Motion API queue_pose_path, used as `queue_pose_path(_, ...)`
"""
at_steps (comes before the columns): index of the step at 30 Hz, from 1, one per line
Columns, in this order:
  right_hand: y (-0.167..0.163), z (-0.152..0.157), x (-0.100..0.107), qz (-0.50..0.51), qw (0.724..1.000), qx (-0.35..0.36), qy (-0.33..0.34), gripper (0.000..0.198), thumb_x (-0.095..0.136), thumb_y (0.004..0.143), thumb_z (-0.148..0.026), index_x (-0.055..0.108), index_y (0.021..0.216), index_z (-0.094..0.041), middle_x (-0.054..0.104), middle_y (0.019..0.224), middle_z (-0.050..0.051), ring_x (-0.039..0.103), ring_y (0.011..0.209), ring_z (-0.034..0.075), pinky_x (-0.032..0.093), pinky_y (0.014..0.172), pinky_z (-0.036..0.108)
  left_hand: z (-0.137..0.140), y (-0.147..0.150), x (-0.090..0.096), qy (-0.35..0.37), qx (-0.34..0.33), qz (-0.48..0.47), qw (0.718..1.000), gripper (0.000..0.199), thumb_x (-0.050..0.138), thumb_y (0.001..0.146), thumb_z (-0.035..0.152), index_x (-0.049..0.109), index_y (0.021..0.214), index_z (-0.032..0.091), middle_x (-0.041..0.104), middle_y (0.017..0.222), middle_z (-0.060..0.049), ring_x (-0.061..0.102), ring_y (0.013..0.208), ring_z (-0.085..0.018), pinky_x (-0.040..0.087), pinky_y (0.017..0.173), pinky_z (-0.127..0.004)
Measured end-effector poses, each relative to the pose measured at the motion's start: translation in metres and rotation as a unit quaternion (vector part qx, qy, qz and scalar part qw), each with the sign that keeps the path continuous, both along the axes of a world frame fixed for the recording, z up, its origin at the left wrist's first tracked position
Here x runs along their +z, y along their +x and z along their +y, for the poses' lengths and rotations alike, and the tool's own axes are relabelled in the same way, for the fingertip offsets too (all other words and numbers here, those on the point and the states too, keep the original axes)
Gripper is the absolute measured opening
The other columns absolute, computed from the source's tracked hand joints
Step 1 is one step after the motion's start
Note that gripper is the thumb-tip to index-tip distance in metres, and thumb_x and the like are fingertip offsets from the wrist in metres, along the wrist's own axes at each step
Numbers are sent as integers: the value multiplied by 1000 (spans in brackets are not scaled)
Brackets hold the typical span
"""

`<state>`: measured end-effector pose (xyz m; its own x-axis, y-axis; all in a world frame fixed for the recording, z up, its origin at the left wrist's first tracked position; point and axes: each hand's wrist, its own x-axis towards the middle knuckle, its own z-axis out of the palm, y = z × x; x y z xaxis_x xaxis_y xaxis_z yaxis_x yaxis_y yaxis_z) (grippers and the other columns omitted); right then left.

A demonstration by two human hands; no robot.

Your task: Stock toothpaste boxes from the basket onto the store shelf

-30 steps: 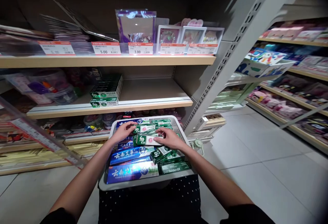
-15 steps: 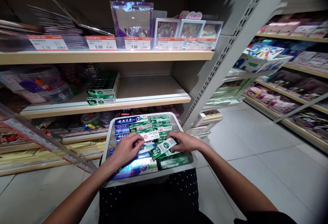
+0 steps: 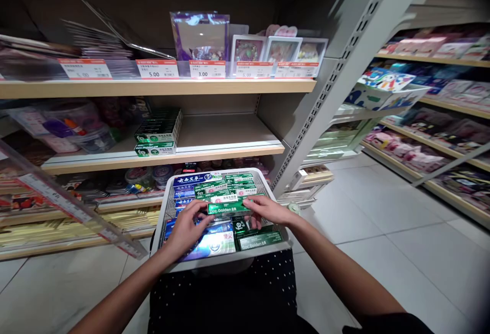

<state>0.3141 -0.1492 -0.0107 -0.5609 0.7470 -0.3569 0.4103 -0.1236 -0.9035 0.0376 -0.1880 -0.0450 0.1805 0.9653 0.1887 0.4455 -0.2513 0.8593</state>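
Note:
A white plastic basket [image 3: 214, 262] rests at my lap, filled with green and blue toothpaste boxes. Above the pile, a green "Doc.Golden" toothpaste box [image 3: 226, 209] lies level between my two hands. My left hand [image 3: 188, 228] pinches its left end, while the fingers of my right hand [image 3: 266, 210] close on its right end. Blue toothpaste boxes [image 3: 214, 242] fill the basket's left and front. More green boxes [image 3: 260, 240] lie at the right front, partly hidden under my right hand.
Ahead, a shelf [image 3: 225, 130] bears a stack of green toothpaste boxes [image 3: 156, 137] beside clear plastic tubs [image 3: 84, 130]. The upper shelf [image 3: 161, 88] holds packaged goods behind price tags. A slotted metal post [image 3: 325, 89] stands right of it. Tiled floor [image 3: 363, 216] spreads to the right.
The green box in my right hand has turned from tilted to level and moved up and left. My left hand has come onto its left end.

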Motion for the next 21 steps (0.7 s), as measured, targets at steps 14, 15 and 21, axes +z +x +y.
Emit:
queue_pose_path(14,-114,69,-9,148,930,-219,256,45,74,72,-46,58,104,-19,65,94,6,64,87,18,55,78,32,55,-79,12,47,174,-122,976,43,68,76,48,56,104,18,66,92,-5,66,87,-18,55,76,-31)
queue_pose_path(15,-127,78,-6,160,925,-220,266,42,74,72,-45,57,100,-19,65,92,5,65,86,18,55,78,32,61,-88,17,54,184,-114,975,44,67,76,49,57,105,18,67,94,-7,66,88,-19,55,77,-32)
queue_pose_path(21,-209,137,23,211,894,-250,306,33,74,70,-35,56,93,-18,64,90,4,65,86,18,56,83,33,108,-141,58,129,259,-51,956,40,65,77,45,60,105,17,70,98,-9,68,93,-22,54,85,-35)
